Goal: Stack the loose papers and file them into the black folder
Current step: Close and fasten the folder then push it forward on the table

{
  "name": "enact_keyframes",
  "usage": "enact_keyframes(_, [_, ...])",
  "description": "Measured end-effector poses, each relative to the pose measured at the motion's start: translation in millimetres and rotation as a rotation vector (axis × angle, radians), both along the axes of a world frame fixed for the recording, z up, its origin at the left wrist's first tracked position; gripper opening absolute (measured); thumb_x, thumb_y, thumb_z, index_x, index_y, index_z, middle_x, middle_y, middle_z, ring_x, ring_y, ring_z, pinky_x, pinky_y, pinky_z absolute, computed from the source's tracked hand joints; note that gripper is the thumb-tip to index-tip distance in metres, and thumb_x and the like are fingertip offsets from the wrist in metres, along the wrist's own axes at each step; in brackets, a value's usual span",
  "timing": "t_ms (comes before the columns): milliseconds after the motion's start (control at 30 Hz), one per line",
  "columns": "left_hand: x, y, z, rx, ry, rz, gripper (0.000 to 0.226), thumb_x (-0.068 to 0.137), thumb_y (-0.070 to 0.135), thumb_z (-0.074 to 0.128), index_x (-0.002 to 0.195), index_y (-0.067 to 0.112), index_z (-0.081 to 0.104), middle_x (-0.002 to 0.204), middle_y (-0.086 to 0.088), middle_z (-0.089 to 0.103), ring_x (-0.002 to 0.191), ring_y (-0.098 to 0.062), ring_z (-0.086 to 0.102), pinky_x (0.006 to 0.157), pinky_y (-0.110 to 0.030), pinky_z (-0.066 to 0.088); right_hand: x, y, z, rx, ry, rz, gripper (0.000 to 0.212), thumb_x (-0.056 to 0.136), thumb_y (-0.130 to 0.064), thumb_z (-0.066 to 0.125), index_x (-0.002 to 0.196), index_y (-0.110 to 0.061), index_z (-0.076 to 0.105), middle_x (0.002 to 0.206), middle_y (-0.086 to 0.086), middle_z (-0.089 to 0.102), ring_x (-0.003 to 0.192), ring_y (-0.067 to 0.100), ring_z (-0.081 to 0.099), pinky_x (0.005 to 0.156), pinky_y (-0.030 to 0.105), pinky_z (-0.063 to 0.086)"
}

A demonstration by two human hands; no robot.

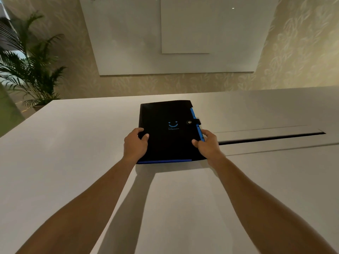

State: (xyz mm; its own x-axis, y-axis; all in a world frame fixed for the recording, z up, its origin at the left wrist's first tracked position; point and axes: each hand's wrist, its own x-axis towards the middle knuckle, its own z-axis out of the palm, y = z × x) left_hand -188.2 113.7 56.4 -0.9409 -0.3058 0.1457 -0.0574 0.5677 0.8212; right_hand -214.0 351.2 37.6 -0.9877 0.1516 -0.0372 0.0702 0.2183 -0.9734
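Potted green palm plant (31,70): stands at far left beyond the table, not involved.
Pale matte table (73,143): bare wherever it is seen; no loose papers are seen on it.
Left hand (134,143): closed on the left edge of the folder near the lower corner, thumb laid on the cover, fingers tucked out of sight below.
Flat black folder with blue edging and a blue smiley print (166,131): lies flat near the table centre, closed, held at both side edges.
Handling: judged light and fairly stiff, cover smooth and possibly slippery; flex is expected if it is lifted by one corner, so both long edges are best taken, as is done here.
Metal snap on black strap (189,122): appears fastened over the right edge; it is to be popped before any filing.
Blue index tabs (197,125): stick out along the right edge; thin plastic, likely bendable, better not gripped.
Right hand (207,143): pinches the right edge by the lower tabs, thumb on top.
Dark cable slot in the table (271,138): runs off to the right, clear of the folder.
Progress: papers judged already inside or out of frame; cannot be told.
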Motion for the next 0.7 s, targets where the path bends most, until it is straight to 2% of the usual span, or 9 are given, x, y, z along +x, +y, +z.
enact_keyframes(233, [-78,4,-20,-0.082,-0.064,-0.048,0.037,0.097,0.019,0.053,0.133,0.01,0.052,0.138,-0.012,0.053,0.125,-0.03,0.05,0.105,-0.037,0.04,-73,3,-15,0.143,0.021,-0.034,0.05,0.089,-0.014,0.068,0.136,-0.015,0.05,0.118,0.008,0.063,0.102,0.024,0.063,0.083,0.032,0.054])
enact_keyframes(300, [-97,4,-30,-0.115,-0.052,-0.037,0.037,0.098,0.019,0.052,0.133,0.008,0.053,0.137,-0.014,0.054,0.126,-0.031,0.05,0.106,-0.037,0.038,-93,1,-19,0.215,0.037,-0.011,0.049,0.09,-0.017,0.066,0.136,-0.016,0.049,0.119,0.007,0.063,0.105,0.024,0.062,0.078,0.029,0.05])
enact_keyframes(433, [-131,1,-49,-0.22,-0.042,-0.039,0.038,0.099,0.02,0.05,0.134,0.006,0.052,0.137,-0.016,0.053,0.127,-0.032,0.049,0.108,-0.036,0.036,-124,-3,-32,0.357,0.104,0.003,0.04,0.091,-0.022,0.064,0.129,-0.014,0.053,0.115,0.007,0.065,0.096,0.02,0.062,0.074,0.028,0.048])
enact_keyframes(600, [-161,-5,-63,-0.34,-0.022,-0.024,0.033,0.097,0.023,0.052,0.127,0.01,0.06,0.129,-0.013,0.06,0.119,-0.032,0.054,0.102,-0.038,0.041,-141,-11,-48,0.665,0.172,-0.062,0.034,0.094,-0.025,0.058,0.124,-0.009,0.056,0.114,0.009,0.06,0.086,0.014,0.051,0.067,0.025,0.041])
enact_keyframes(700, [-164,-8,-71,-0.494,-0.012,0.018,0.032,0.097,0.029,0.051,0.122,0.016,0.065,0.121,-0.01,0.067,0.113,-0.033,0.056,0.094,-0.043,0.045,-142,-13,-59,0.922,0.233,-0.067,0.027,0.097,-0.03,0.049,0.109,-0.008,0.059,0.109,0.011,0.056,0.088,0.016,0.043,0.074,0.029,0.038])
